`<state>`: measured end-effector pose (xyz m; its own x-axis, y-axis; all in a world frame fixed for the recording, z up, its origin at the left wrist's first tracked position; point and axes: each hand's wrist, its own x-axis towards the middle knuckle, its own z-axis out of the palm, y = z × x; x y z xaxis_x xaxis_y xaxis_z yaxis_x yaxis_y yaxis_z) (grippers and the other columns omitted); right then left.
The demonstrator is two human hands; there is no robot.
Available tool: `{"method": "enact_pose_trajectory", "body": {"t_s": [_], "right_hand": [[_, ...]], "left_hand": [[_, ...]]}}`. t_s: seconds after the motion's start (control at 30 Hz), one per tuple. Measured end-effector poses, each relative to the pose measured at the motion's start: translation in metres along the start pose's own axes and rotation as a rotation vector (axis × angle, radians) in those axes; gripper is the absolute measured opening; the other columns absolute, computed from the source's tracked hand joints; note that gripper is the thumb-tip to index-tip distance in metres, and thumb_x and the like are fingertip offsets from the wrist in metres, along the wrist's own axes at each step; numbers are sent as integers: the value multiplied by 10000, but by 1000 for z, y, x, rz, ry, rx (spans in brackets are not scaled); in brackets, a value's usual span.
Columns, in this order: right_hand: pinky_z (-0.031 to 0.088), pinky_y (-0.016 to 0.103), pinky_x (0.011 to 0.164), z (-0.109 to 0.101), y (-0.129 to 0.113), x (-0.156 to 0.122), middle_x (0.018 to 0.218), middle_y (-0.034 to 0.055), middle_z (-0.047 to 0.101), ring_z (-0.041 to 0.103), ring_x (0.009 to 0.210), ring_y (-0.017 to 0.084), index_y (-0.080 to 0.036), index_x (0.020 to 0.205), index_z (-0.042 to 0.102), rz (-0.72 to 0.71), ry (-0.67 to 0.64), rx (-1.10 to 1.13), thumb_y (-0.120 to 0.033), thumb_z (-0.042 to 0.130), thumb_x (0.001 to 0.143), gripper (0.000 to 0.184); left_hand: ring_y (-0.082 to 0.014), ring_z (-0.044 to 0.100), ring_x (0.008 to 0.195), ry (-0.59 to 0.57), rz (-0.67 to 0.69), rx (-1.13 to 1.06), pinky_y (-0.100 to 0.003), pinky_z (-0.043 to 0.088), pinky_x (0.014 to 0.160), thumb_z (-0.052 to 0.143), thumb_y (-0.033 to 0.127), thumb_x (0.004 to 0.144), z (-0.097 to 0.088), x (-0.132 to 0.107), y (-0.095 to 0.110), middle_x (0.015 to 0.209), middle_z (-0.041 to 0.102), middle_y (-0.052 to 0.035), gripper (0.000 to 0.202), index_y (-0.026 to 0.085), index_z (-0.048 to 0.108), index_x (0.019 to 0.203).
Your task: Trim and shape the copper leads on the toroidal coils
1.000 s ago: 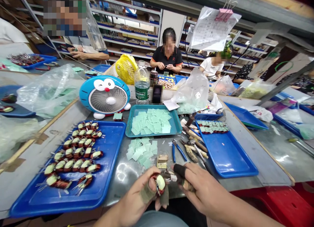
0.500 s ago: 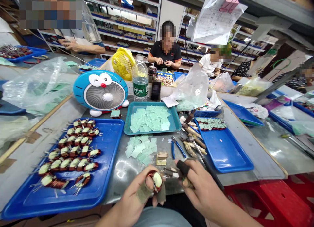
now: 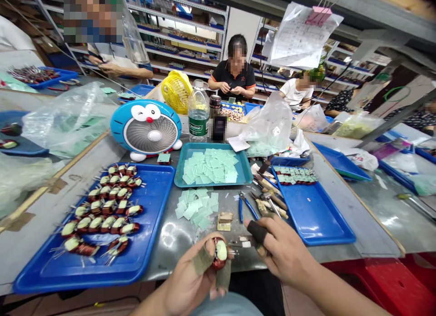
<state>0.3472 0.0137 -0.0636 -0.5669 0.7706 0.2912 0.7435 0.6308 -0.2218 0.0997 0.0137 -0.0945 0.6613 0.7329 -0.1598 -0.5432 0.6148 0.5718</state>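
Note:
My left hand (image 3: 187, 273), with tape around its thumb and a finger, is closed around a copper-wound coil (image 3: 220, 257) with a pale pad on its face. Thin bare wire leads stick out of the coil toward the right. In my right hand (image 3: 284, 250), a dark cover over one finger, I grip a slim metal tool (image 3: 245, 241). Its tip lies close by the coil's leads; whether it touches them I cannot tell. My fist hides the handle. Just beyond my hands stands a small wooden block (image 3: 225, 221).
Rows of similar coils lie in a blue tray (image 3: 136, 266) at left. Green square sheets fill a teal tray (image 3: 250, 175) and lie loose before it. Blue-handled cutters (image 3: 248, 207) and other tools are near another blue tray (image 3: 323, 216). A fan (image 3: 146, 129) and bottle (image 3: 198, 120) stand behind; co-workers sit beyond.
The view has swung slightly left. The coil has turned a little in my left hand, its leads now pointing lower right, below the tool. Both hands keep their hold.

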Motion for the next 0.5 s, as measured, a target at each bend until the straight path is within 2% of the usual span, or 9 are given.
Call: {"method": "enact_pose_trajectory", "body": {"t_s": [0.1,0.3,0.4,0.5], "right_hand": [[517,463,775,2,-2,-1,1137,145,563,515,929,282,-224,1568,292,27,26,-44,-71,504,910,708],[488,479,911,5,-6,0,1262,136,520,513,1076,297,-254,1557,302,129,-71,110,-52,523,896,725],[493,468,888,7,-8,1,1236,133,540,523,1056,294,-254,1557,300,117,-78,115,-67,539,898,726],[505,441,829,6,-8,4,1143,118,579,541,973,274,-241,1518,358,81,-90,107,-71,535,906,660]], "left_hand": [[-58,546,520,36,29,-4,-143,406,488,599,563,902,5,0,3,680,538,19,399,165,600,932],[-62,566,528,22,39,94,-142,424,472,602,604,880,6,0,10,740,576,-10,468,140,601,941],[-63,569,530,21,42,103,-137,429,478,598,611,881,4,-1,8,711,569,-1,468,147,583,947],[-59,550,533,6,26,155,-133,426,494,607,628,867,2,-1,8,651,546,12,485,149,566,934]]}}
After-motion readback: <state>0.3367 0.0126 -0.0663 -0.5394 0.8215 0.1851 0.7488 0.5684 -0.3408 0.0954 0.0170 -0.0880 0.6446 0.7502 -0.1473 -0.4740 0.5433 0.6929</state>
